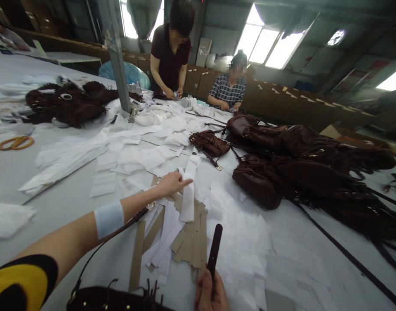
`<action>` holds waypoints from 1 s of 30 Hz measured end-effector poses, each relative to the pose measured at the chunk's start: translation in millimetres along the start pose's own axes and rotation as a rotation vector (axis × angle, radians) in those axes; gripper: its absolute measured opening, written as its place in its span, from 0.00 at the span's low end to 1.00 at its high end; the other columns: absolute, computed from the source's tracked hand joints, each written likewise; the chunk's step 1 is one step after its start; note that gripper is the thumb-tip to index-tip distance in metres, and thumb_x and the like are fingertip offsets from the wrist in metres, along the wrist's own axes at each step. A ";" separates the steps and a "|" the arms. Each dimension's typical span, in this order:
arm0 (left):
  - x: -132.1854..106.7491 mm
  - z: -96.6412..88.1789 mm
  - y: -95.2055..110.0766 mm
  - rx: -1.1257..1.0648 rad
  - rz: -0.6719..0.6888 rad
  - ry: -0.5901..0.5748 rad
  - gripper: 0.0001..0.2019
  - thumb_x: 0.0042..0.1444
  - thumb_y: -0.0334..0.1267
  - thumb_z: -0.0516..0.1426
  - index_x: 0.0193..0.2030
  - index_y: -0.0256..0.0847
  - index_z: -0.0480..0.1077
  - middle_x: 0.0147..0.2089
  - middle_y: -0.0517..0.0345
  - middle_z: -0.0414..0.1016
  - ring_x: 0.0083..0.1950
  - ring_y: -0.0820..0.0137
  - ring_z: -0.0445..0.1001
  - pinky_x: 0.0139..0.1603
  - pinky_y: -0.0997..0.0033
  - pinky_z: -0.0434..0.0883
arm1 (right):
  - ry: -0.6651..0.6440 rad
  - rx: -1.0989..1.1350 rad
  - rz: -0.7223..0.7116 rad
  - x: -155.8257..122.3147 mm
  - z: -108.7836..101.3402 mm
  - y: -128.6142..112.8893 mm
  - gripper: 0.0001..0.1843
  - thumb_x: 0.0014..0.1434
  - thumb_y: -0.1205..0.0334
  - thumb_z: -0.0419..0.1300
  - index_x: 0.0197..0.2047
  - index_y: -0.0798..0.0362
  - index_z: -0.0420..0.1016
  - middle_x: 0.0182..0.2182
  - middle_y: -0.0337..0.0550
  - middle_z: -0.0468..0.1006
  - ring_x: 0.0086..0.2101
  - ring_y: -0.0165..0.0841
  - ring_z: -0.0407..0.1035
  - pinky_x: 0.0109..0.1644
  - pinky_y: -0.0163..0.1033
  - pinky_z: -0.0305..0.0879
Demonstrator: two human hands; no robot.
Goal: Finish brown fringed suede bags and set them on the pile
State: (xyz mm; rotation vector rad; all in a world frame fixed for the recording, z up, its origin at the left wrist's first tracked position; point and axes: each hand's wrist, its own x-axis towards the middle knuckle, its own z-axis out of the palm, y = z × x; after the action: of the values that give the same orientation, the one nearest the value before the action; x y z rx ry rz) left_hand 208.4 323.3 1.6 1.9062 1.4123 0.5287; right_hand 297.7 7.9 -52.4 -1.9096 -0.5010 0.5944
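Observation:
My left hand reaches forward over the table and pinches the edge of a long white paper strip that lies over brown cardboard strips. A pale band wraps that forearm. My right hand, at the bottom edge, is closed round a dark brown leather strap that points up and away from me. A brown fringed bag with studs lies just before me, its thin strap running under my left arm.
White paper pieces litter the grey table. Several brown fringed bags pile at right, more at far left. Orange scissors lie left. A metal pole stands mid-table. Two people work at the far side.

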 end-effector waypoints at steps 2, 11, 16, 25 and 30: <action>-37.3 9.6 -6.1 0.020 0.000 -0.104 0.20 0.38 0.54 0.65 0.20 0.39 0.67 0.24 0.53 0.72 0.34 0.59 0.73 0.38 0.67 0.64 | -0.026 0.025 -0.020 0.6 -1.3 -0.6 0.29 0.54 0.35 0.54 0.37 0.54 0.75 0.10 0.30 0.60 0.12 0.27 0.55 0.15 0.32 0.52; -81.0 -0.3 11.1 -0.421 -0.134 -0.125 0.13 0.45 0.35 0.63 0.17 0.39 0.63 0.25 0.54 0.72 0.38 0.62 0.73 0.39 0.69 0.67 | -0.139 -0.033 -0.116 -0.9 -9.4 -5.2 0.27 0.56 0.36 0.51 0.33 0.53 0.72 0.12 0.30 0.61 0.14 0.28 0.57 0.18 0.32 0.56; -72.9 -109.7 28.0 -0.979 -0.200 -0.018 0.12 0.56 0.39 0.58 0.25 0.38 0.64 0.22 0.60 0.68 0.24 0.75 0.69 0.26 0.78 0.67 | -0.084 -0.024 -0.250 -8.3 -7.9 -15.4 0.24 0.56 0.39 0.53 0.31 0.54 0.73 0.12 0.31 0.64 0.14 0.27 0.58 0.17 0.32 0.54; -269.7 -124.7 -23.2 -1.398 -0.585 -0.224 0.10 0.46 0.22 0.63 0.28 0.36 0.66 0.24 0.60 0.70 0.19 0.77 0.68 0.20 0.79 0.69 | -0.200 0.198 -0.202 -54.4 -27.1 -89.5 0.25 0.51 0.39 0.59 0.33 0.55 0.69 0.19 0.33 0.70 0.14 0.24 0.59 0.16 0.30 0.56; -363.7 -88.4 -18.1 -1.445 -0.667 -0.388 0.13 0.38 0.27 0.68 0.25 0.36 0.67 0.21 0.62 0.69 0.21 0.76 0.69 0.21 0.79 0.67 | -0.382 0.362 -0.015 -137.7 -55.1 -122.8 0.26 0.46 0.43 0.67 0.39 0.56 0.70 0.17 0.28 0.64 0.13 0.19 0.51 0.13 0.26 0.47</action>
State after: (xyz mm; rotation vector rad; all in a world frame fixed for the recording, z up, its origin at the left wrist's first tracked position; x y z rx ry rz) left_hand 18.8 8.9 76.8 0.3165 0.8351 0.5435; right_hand 212.9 -64.8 104.4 -1.4527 -0.6024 0.9788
